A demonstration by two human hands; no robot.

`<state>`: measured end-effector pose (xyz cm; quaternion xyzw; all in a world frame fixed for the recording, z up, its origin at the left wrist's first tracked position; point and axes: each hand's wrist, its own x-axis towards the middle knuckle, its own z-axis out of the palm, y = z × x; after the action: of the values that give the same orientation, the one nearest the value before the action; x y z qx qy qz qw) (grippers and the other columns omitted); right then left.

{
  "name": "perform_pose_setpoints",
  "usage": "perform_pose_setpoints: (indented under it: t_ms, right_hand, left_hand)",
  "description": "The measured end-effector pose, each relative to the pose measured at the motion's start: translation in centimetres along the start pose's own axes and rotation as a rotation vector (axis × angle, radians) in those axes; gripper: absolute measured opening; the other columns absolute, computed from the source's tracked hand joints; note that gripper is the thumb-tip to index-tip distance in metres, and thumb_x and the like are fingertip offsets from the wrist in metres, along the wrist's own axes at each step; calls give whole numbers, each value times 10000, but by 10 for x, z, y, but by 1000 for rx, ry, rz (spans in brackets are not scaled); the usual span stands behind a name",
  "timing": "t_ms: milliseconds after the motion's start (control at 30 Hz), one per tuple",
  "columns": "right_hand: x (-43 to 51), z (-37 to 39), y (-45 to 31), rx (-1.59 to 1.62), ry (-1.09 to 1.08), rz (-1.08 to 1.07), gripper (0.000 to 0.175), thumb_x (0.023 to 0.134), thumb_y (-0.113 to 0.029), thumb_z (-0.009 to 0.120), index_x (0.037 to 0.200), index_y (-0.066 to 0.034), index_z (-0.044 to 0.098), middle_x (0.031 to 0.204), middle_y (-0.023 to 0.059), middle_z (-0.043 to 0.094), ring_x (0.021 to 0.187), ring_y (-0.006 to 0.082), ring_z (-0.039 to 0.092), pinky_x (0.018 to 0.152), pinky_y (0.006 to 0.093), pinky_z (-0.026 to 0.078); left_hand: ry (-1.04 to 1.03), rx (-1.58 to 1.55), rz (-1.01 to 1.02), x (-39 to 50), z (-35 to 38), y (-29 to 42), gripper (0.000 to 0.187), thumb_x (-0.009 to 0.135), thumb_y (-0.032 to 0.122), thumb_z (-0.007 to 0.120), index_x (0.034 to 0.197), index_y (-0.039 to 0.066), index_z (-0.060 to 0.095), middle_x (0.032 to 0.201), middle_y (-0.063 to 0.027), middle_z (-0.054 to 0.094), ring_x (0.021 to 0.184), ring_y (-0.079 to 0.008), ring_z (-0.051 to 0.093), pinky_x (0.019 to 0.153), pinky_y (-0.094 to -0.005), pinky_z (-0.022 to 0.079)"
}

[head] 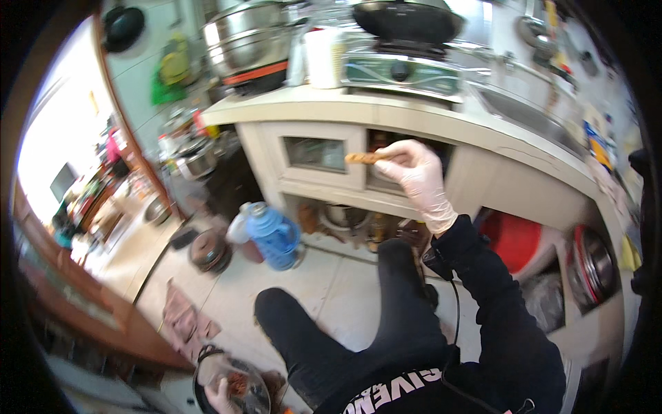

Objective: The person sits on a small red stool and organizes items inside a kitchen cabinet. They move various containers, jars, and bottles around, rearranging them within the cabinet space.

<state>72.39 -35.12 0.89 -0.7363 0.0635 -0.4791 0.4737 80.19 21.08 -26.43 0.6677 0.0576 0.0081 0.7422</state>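
Note:
My right hand, in a pale thin glove, is raised in front of the cabinet. A short brown stick-shaped piece, probably food, is pinched between its thumb and fingers and points left. At the bottom left, my left hand is at a round pot. Clear plastic and some reddish-brown stuff show beside its fingers. Blur and the picture's rim hide how that hand grips. My bent knees in dark trousers lie between the two hands.
Ahead stands a tiled counter with a gas stove, a wok and a steamer pot. A blue thermos flask and a brown lidded pot stand on the floor. A pink cloth lies left.

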Motion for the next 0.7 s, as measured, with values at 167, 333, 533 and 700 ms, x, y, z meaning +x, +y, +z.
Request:
perform_pose_setpoints:
  t_ms: [167,333,533,700]
  right_hand:
    - [24,-136,-11,-572,621,-224,188,782,-102,782,936,-34,698,823,12,658,719,91,597,664,255,501]
    - [72,-193,8,-1106,575,-274,231,772,-194,763,955,-63,711,857,70,681,741,172,646,708,296,509]
    - [78,-185,34,-1061,451,-344,343,848,-357,682,1078,-105,722,1075,129,703,988,312,656,906,366,494]
    - [16,-141,37,-926,441,-452,172,898,-123,646,1040,-51,710,1026,98,705,1002,249,636,898,338,484]
  left_hand:
    - [-256,-162,66,56,64,57,498,875,117,655,1322,-7,473,1264,-143,543,1089,-240,574,947,-357,462]
    - [-382,-119,314,107,164,104,457,872,44,631,1300,-22,487,1272,-128,554,1159,-218,537,1025,-347,402]
    - [-754,-149,352,109,294,126,520,832,43,675,1317,-20,500,1264,-129,575,1162,-231,544,1021,-339,398]
    - [-958,-199,309,74,375,122,607,760,91,762,1302,-18,510,1216,-90,607,1138,-198,564,997,-339,425]
